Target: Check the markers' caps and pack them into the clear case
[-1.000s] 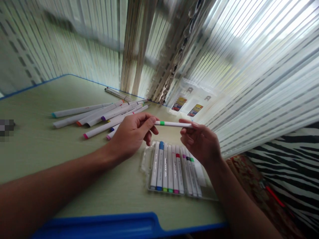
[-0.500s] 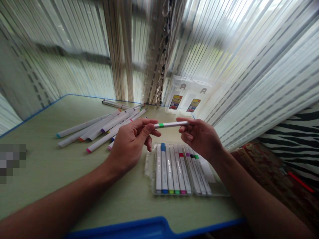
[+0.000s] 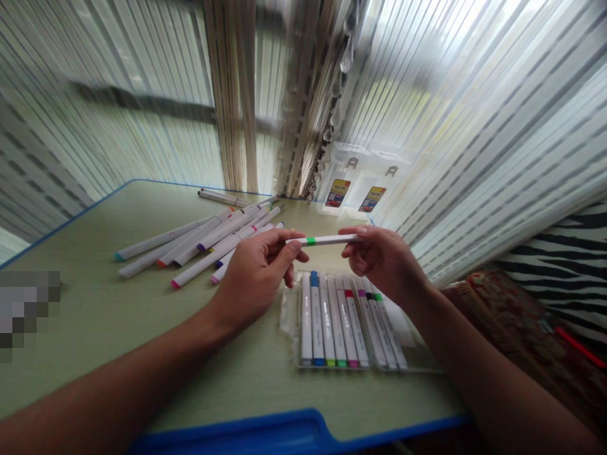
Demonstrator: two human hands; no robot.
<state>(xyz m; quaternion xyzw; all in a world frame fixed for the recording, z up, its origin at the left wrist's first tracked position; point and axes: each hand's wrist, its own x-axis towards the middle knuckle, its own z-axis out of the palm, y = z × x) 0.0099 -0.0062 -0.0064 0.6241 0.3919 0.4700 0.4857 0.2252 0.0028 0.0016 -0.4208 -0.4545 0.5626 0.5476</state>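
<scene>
A white marker with a green band lies level between my two hands, above the table. My left hand pinches its left end between thumb and fingers. On its right end, the fingertips of my right hand are closed. Below the hands lies an open clear plastic case with several white markers side by side, their ends blue, green, pink and other colours. To the left, a loose pile of markers spreads over the table, partly hidden behind my left hand.
The pale table has a blue rim. At the back right, another clear case with two labels stands against the string curtain. A zebra-striped cloth is at the right. Something pixelated shows at the left edge.
The whole view has shifted slightly, so things sit a little further right. Both hands still hold the marker in much the same way.
</scene>
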